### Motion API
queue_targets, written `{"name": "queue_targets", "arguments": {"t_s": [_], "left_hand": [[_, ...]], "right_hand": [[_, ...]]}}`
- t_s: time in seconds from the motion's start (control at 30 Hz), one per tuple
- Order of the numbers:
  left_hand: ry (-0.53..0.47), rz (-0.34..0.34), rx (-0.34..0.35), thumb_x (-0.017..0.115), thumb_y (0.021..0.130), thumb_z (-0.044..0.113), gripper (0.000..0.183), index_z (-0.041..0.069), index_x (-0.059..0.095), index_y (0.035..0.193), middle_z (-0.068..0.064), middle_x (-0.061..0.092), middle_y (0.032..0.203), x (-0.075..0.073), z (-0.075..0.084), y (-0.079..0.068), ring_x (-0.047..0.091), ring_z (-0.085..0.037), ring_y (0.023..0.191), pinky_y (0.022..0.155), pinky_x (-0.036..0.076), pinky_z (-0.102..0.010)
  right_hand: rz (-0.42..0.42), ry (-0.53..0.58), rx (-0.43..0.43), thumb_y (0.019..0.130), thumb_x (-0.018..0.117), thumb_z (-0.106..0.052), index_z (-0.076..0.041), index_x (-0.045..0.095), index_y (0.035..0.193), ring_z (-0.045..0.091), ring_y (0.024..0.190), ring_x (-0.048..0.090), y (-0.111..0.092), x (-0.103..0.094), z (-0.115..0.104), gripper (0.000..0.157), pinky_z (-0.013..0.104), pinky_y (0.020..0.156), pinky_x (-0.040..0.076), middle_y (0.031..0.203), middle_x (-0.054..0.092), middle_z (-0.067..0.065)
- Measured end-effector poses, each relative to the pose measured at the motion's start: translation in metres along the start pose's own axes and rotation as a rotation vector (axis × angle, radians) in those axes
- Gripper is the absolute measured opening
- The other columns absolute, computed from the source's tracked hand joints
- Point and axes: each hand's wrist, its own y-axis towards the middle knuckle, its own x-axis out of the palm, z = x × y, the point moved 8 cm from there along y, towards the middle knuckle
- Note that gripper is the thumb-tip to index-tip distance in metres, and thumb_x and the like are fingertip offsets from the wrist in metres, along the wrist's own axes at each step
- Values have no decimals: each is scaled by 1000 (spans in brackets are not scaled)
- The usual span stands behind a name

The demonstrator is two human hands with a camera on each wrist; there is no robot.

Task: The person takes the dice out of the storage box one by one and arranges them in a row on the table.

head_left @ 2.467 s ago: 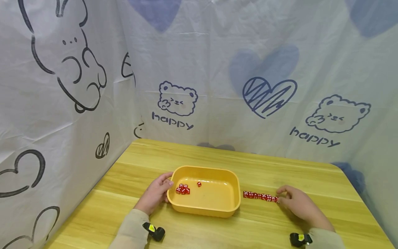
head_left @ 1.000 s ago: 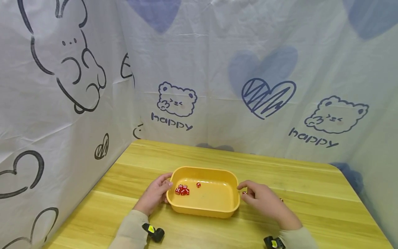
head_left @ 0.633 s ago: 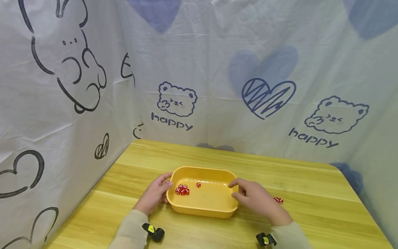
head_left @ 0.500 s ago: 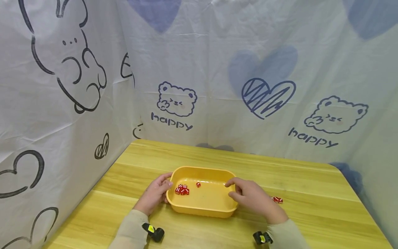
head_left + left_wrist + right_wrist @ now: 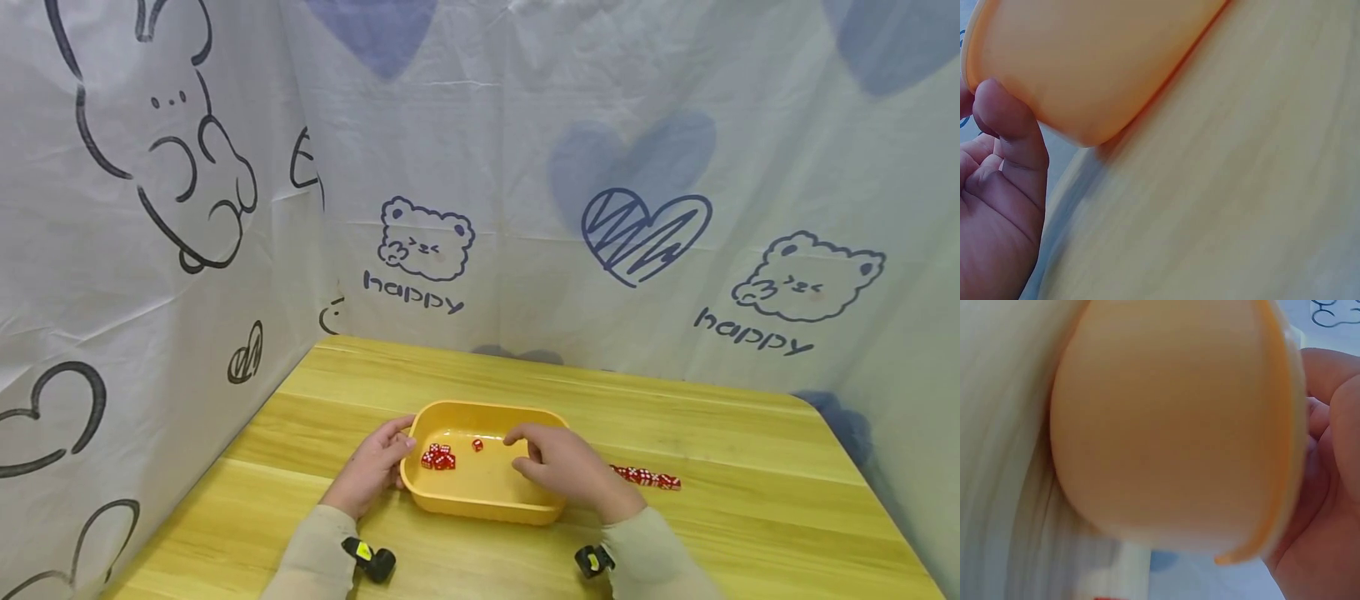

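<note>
My left hand grips the left end of a yellow plastic basin, its thumb on the rim in the left wrist view. Several red dice with white pips cluster at the left inside the basin. One single red die lies apart from them. Over the basin's right part hovers my right hand, index finger and thumb spread apart with nothing visible between them. A row of red dice lies on the table right of the basin; its left end is hidden behind the right hand.
The wood-grain table extends to the right and in front of the basin. White printed cloth hangs behind and at the left. Each wrist wears a black camera.
My right hand has left the right end of the dice row and moved left, over the basin's rim. The left hand and the dice in the basin stay put.
</note>
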Motion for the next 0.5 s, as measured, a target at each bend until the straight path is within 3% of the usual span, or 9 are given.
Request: {"name": "queue_targets", "arguments": {"t_s": [0.5], "left_hand": [[-2,2,-7,55,105,16,48,8,43,151,-14,53,102,0,1,1,52,-15,64,54,50,-24]], "right_hand": [[-89,-34,36,99,65,-26,-19,64,130,10,61,46,40,32,3,32,28,55,40,73,53,-6]]}}
